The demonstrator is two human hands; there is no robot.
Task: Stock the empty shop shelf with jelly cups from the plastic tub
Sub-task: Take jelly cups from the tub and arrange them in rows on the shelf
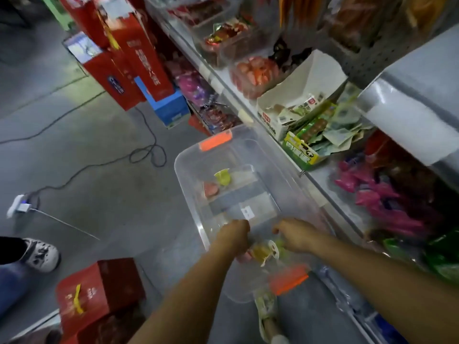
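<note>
Jelly cups along near tub wall

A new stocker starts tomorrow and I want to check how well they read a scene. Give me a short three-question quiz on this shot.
1. True or false: the left hand and the right hand both reach into the near end of the clear plastic tub.
2. The tub's plastic clip latches are: A blue, B orange, C black?
3. How many small coloured jelly cups lie apart from the hands at the tub's far end?
Key: 1 true. 2 B. 3 two, one yellow-green and one pink.
</note>
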